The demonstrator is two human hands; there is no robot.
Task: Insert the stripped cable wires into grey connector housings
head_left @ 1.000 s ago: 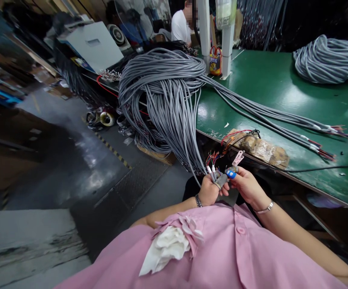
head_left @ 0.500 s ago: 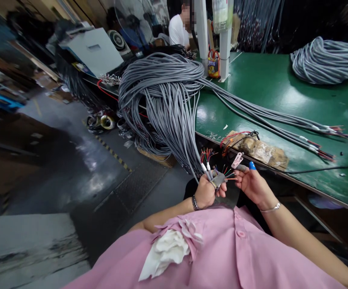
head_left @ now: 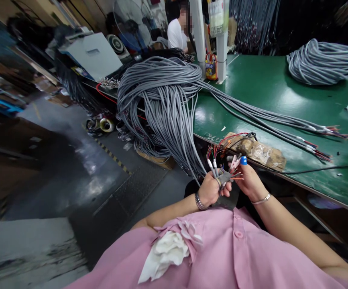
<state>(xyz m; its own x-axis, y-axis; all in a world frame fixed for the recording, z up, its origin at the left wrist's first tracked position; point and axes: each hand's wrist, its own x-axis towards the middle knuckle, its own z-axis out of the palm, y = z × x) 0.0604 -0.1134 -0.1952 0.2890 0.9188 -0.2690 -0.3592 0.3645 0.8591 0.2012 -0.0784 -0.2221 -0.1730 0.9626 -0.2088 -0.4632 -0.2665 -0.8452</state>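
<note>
Head view: saw two grey cables (head_left: 213,171) gripped in the left hand (head_left: 211,190), just off the near edge of the green table (head_left: 258,80), with white collars (head_left: 210,163) near the tips and fine wires (head_left: 212,151), red and green among them, splayed above. Saw also a spray of coloured strands (head_left: 237,176), some orange-red, poking out past the grey thumb cover (head_left: 224,178) toward the right hand (head_left: 248,181). Found the left hand curled closed around the cables. Found the right hand half-curled close by, off the same table edge, with a pink clip (head_left: 235,162) between blue thumb wrap (head_left: 243,160) and grey-covered forefinger; could not tell whether pinched there or only touching.

Compared with half a second earlier, noticed the right hand brought nearer to the left, blue wrap now close against the clip instead of standing away from it. Noticed little change in the left hand's grip.

Saw a heavy grey bundle (head_left: 167,92) draped over the table's left end, a grey coil (head_left: 321,64) on its far right part, and a brown taped block (head_left: 261,152) along its near edge. Saw a red-and-yellow bag (head_left: 211,67) between white posts (head_left: 222,50) toward the table's far side, contents hidden, and higher up a hanging clear pouch (head_left: 216,18), with something pale green inside, too blurred to name.
</note>
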